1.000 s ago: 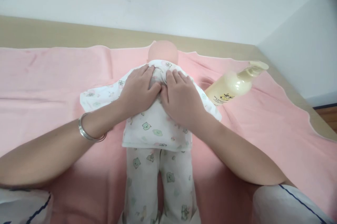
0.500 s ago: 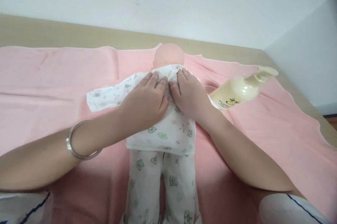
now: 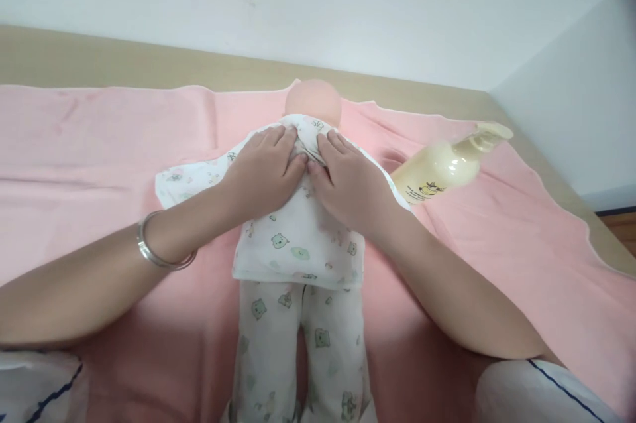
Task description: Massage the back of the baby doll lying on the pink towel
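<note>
A baby doll (image 3: 314, 99) lies on a pink cloth, its bald head at the far end and no face showing. It wears a white printed top (image 3: 298, 254) and matching trousers (image 3: 271, 350). My left hand (image 3: 268, 171) rests flat on the left of the upper back, fingers stretched out, thumb pointing inward. On the other side my right hand (image 3: 350, 181) lies flat too, fingers extended. Both thumb tips almost meet over the middle, where the fabric is bunched in folds between the hands. Neither hand holds anything.
A yellowish pump bottle (image 3: 442, 171) with a cow picture lies tilted right of the doll, near my right wrist. The pink cloth (image 3: 99, 144) has wrinkles and covers a wooden tabletop (image 3: 149, 55). A white wall (image 3: 372, 12) stands behind. A silver bangle (image 3: 144, 244) circles my left wrist.
My left hand has shifted up toward the shoulder and turned, its thumb now pointing to the right thumb. The right hand stays on the upper back. The whole view has moved slightly.
</note>
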`<state>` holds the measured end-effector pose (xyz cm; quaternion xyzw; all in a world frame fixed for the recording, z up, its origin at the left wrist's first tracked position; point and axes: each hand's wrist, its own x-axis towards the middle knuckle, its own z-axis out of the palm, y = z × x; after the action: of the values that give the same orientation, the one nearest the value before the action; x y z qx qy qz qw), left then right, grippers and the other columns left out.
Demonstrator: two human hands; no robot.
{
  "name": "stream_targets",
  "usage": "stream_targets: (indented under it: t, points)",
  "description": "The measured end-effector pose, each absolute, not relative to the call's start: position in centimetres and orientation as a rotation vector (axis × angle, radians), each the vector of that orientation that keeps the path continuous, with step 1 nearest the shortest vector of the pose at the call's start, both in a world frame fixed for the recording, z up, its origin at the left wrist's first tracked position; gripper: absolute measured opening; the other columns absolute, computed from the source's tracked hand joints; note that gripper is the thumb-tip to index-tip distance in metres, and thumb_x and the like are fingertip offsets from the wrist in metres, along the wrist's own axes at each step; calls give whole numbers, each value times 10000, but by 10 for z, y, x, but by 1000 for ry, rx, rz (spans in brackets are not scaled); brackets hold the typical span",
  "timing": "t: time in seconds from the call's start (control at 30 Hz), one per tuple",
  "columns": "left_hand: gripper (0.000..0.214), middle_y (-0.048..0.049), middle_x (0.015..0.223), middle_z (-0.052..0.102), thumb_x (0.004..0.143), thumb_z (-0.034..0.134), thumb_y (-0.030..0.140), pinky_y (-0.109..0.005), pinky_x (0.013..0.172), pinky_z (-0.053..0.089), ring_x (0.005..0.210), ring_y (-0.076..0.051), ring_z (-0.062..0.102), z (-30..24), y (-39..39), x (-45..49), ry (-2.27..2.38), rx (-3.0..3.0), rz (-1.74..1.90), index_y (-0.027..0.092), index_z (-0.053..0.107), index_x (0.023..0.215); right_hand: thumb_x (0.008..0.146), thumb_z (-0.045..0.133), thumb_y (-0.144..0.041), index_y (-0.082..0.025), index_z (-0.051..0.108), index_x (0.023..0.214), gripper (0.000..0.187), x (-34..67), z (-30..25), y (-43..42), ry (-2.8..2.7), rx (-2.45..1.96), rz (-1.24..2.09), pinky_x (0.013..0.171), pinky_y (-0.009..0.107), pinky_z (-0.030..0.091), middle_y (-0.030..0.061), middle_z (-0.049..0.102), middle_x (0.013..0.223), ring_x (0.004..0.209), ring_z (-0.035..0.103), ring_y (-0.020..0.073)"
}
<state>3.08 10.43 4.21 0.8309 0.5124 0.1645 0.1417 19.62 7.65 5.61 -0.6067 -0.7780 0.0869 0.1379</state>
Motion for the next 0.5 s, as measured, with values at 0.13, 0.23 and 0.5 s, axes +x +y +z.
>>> stream_targets:
  t: [0.13, 0.23, 0.5]
  points:
    - [645, -234, 1601, 488, 1031, 260, 341, -590, 1314, 341, 1538, -381, 422, 52, 84, 34, 1513, 2461, 409, 6, 475, 1538, 1087, 346, -371, 3, 539, 1467, 567, 207, 52, 101, -2182, -1788, 334, 1282, 568, 378, 250, 508, 1604, 1551, 439, 374]
    - [643, -229, 1626, 464, 1024, 265, 311, -584, 1333, 320, 1580, -368, 370, 56, 76, 34, 1459, 2486, 365, 5, 462, 1554, 1092, 329, -371, 25, 526, 1463, 577, 207, 46, 103, -2174, -1790, 265, 1280, 566, 374, 270, 498, 1603, 1537, 449, 382]
    - [440, -123, 1276, 676, 1021, 286, 299, -545, 1193, 469, 1271, -299, 611, 40, 113, 27, 1341, 2320, 613, 186, 689, 1155, 1078, 346, -288, 20, 439, 1591, 605, 174, 41, 44, -2286, -1686, -67, 1316, 595, 320, 260, 414, 1668, 1586, 370, 409]
